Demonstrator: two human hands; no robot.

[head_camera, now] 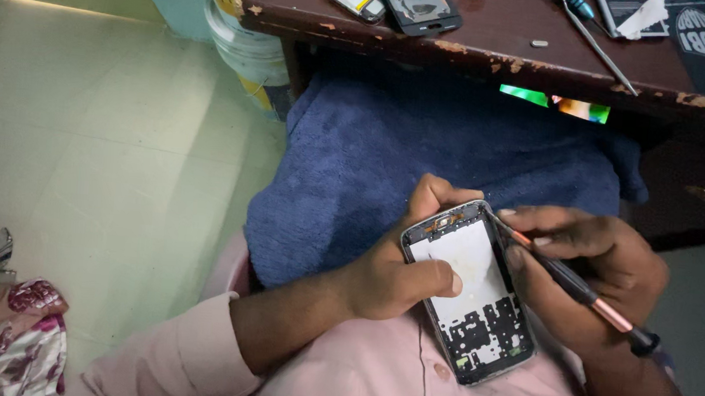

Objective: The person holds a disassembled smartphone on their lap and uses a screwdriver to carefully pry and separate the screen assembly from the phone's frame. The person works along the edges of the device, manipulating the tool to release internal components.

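My left hand [397, 267] grips an opened phone frame [471, 301] from its left side, thumb laid across its white inner plate. The frame has a black circuit area at its lower end and rests against my pink shirt [373, 381]. My right hand [604, 265] holds a slim dark screwdriver [578, 290] with copper-coloured bands. Its tip touches the upper right edge of the phone frame. A dark blue towel [422, 145] lies over my lap behind the phone.
A worn dark wooden table [503, 55] runs along the top, carrying two phones [407, 3], a loose screwdriver [595, 37] and dark cards. A white bucket [251, 54] stands on the pale tiled floor at the left. Patterned cloth [3, 339] lies bottom left.
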